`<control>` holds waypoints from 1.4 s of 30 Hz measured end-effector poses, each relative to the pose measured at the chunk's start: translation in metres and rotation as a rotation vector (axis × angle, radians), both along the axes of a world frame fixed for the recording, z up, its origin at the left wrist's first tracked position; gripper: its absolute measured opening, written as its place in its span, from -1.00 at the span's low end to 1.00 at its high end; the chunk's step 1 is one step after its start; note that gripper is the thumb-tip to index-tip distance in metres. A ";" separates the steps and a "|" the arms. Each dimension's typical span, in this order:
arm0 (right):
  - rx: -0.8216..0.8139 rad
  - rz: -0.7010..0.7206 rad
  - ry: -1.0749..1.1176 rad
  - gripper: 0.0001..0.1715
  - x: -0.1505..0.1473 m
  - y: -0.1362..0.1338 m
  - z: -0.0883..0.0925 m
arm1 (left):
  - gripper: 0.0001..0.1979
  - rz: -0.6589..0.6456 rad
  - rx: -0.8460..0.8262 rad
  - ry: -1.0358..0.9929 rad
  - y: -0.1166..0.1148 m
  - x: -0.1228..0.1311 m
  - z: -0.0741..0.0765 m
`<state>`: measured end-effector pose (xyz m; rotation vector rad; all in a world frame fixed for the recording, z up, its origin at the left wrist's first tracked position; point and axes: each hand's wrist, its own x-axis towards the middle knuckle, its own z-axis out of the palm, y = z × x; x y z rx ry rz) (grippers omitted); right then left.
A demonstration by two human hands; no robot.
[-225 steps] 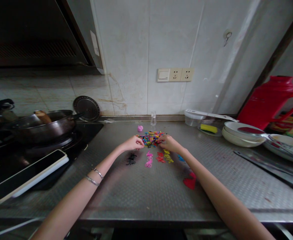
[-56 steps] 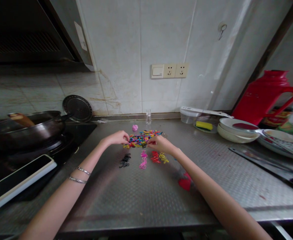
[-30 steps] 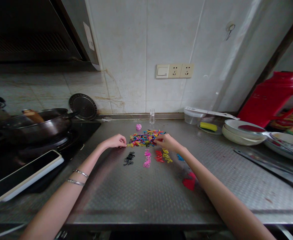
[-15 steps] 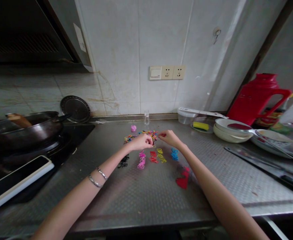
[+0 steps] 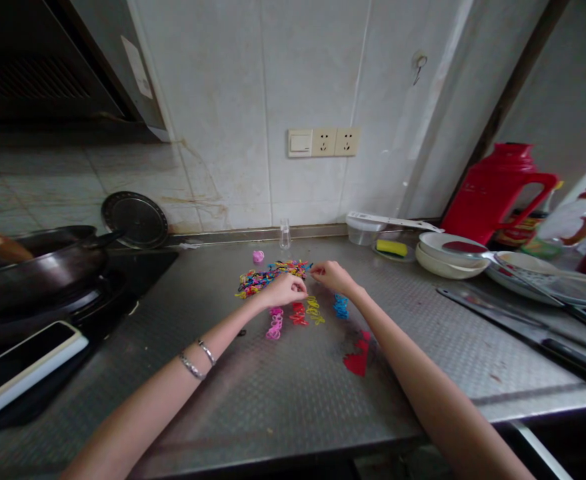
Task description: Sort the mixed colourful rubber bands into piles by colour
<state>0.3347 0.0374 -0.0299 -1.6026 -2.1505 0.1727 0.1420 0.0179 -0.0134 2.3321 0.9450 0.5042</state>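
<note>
Mid-frame, the left hand (image 5: 283,291) and right hand (image 5: 335,275) have fingertips together, any hold unclear, near yellow loops (image 5: 315,311) seemingly set apart by colour.

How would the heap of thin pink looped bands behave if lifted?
The thin pink looped bands would probably flop, since their strands curl loosely. They are likely light, being so thin. Overlapping loops may snag together.
</note>
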 end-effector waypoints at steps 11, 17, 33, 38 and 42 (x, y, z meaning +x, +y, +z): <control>0.052 -0.081 -0.132 -0.68 -0.020 -0.004 -0.008 | -0.75 0.379 -0.211 -0.230 0.034 -0.090 -0.008; 0.052 -0.092 -0.135 -0.71 -0.020 -0.002 -0.009 | -0.72 0.445 -0.218 -0.294 0.041 -0.101 -0.014; 0.125 -0.122 0.105 -0.69 -0.008 0.004 0.003 | -0.65 0.462 -0.239 -0.359 0.040 -0.098 -0.011; 0.123 -0.031 0.154 -0.69 -0.029 -0.005 0.008 | -0.57 0.386 -0.287 -0.358 0.029 -0.080 -0.007; 0.114 0.085 0.133 -0.72 -0.050 -0.021 0.018 | -0.52 0.317 -0.345 -0.344 0.016 -0.064 0.000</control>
